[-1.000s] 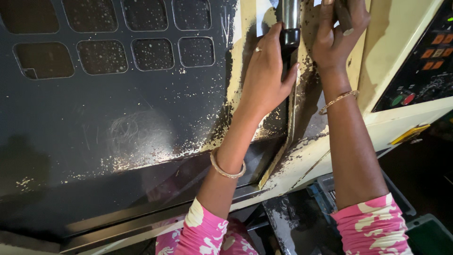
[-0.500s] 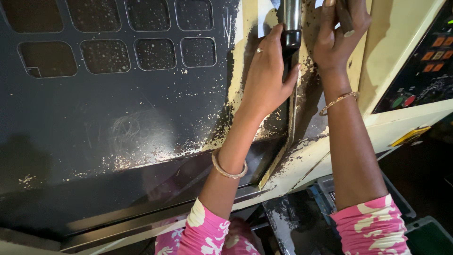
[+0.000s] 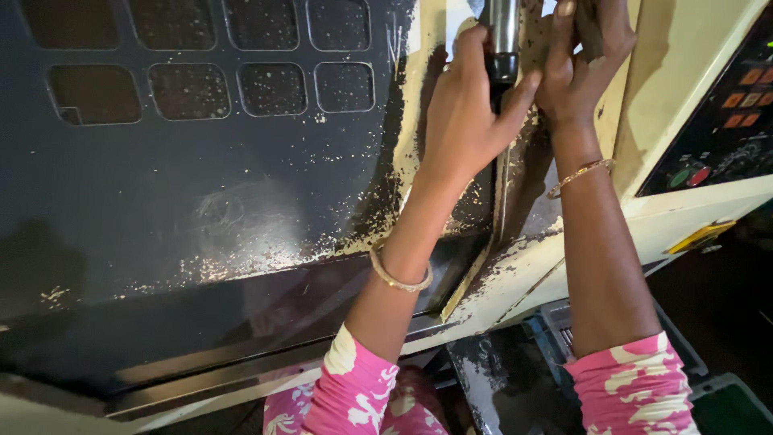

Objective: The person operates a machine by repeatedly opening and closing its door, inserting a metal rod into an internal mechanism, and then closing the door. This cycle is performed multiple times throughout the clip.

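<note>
Now both hands on door: left hand (image 3: 467,113) grips handle (image 3: 505,36), right hand (image 3: 584,60) beside.

Handle (image 3: 505,36) between door (image 3: 201,201) at left and control panel (image 3: 725,113) at right.

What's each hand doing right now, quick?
Left hand: closed around the metal door handle.
Right hand: fingers curled against the machine's door edge; a grip cannot be told.

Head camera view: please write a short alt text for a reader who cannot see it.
The left hand wraps around a vertical silver metal handle on a large dark, paint-chipped machine door, while the right hand rests beside it on the cream frame.
</note>
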